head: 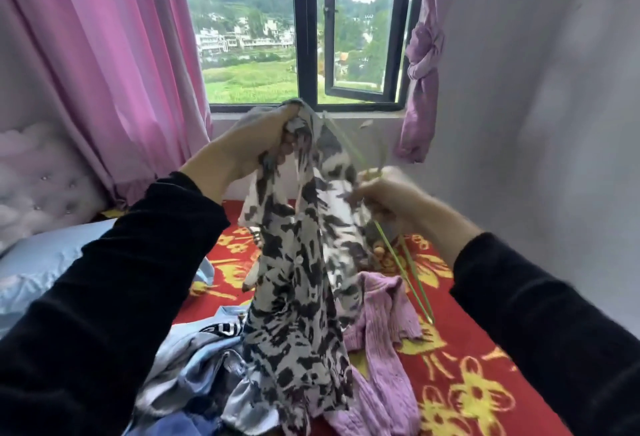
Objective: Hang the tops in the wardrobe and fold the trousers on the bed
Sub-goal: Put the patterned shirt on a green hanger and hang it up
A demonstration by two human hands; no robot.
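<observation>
Gripping the hanging patterned top [298,297] high with left hand [256,144], clutching slanted green hanger [412,279] just beside it with right hand [384,196].

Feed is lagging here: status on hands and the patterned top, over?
Left hand gripping patterned top, held up. Right hand holding green hanger against it; threading unclear. Lilac knit, blue clothes heaped below on bed.

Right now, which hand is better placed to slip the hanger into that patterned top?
Right hand: it grips the green hanger beside the patterned top, while the left hand holds the top up.
</observation>
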